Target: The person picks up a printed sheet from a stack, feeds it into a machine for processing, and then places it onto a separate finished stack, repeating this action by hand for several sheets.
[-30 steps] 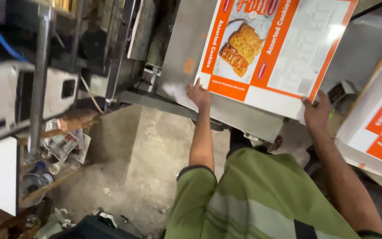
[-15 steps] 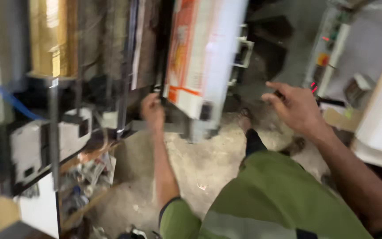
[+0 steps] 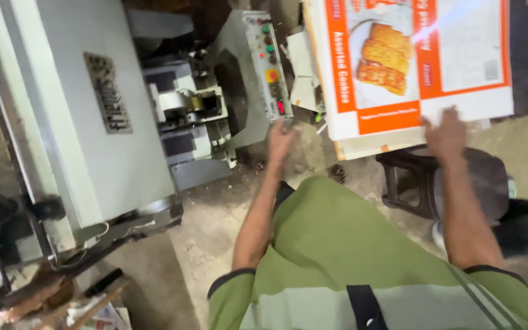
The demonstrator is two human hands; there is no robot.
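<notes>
Both hands spread open: the right hand (image 3: pixel 446 133) touches the stack of flat orange-and-white printed cardboard sheets (image 3: pixel 410 67) on a dark stool (image 3: pixel 410 183); the left hand (image 3: pixel 281 135) reaches beside it, nothing lifted yet.

A large grey machine housing (image 3: pixel 93 122) occupies the left side and carries a riveted metal nameplate (image 3: pixel 108 91). To its right stands a slanted control panel (image 3: pixel 268 61) with coloured push buttons. A dark stool (image 3: pixel 435 183) stands on the dusty concrete floor (image 3: pixel 215 226). Crumpled printed paper scraps (image 3: pixel 96 315) lie at the lower left.
</notes>
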